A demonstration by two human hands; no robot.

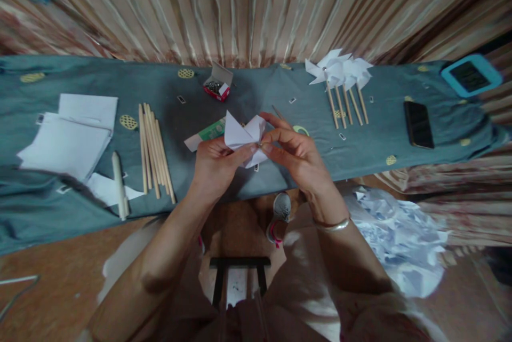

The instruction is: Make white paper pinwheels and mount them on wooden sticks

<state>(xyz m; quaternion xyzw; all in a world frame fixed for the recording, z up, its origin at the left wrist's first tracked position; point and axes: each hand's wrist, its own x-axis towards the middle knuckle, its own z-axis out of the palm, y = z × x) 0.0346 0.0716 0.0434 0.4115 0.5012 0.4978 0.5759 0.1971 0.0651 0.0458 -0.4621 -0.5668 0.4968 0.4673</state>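
Observation:
Above the front of the table, my left hand pinches a folded white paper pinwheel, its thumb pressing near the centre. My right hand meets it from the other side, thumb and forefinger closed on a tiny metallic pin at the pinwheel's middle. How far the pin goes into the paper is too small to see. Behind my left hand lies a green and white box. Scissors with a yellow-green handle are partly covered by my right hand.
On the cloth-covered table are an open red box of pins, wooden sticks, white paper sheets, a utility knife, finished pinwheels on sticks, a phone and a blue-framed timer. A bag of paper pieces sits lower right.

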